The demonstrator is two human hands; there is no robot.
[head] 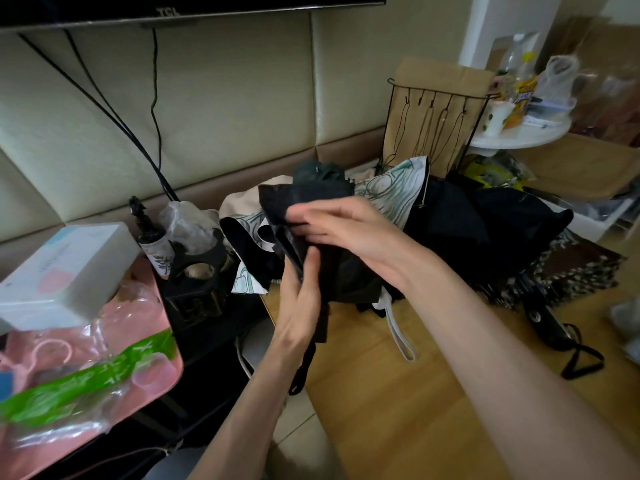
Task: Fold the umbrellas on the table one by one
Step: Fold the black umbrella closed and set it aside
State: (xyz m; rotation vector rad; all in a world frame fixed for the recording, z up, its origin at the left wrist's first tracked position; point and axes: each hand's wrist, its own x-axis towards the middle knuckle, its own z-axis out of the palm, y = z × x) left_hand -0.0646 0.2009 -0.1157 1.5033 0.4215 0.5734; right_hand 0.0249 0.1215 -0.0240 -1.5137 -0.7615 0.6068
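While holding the black umbrella (348,271) up above the wooden table (398,393), grips its bundled cloth from below with left hand (298,306), thumb curled over it. Pinches an upper fold with right hand (349,226), fingers bent. Heaped umbrellas (485,216) just behind.

Colours: black umbrella (304,202); white umbrella (394,195), green line pattern; brown-and-white speckled umbrella (581,268); light wood-grain worktop (398,410); pink tray (152,299).
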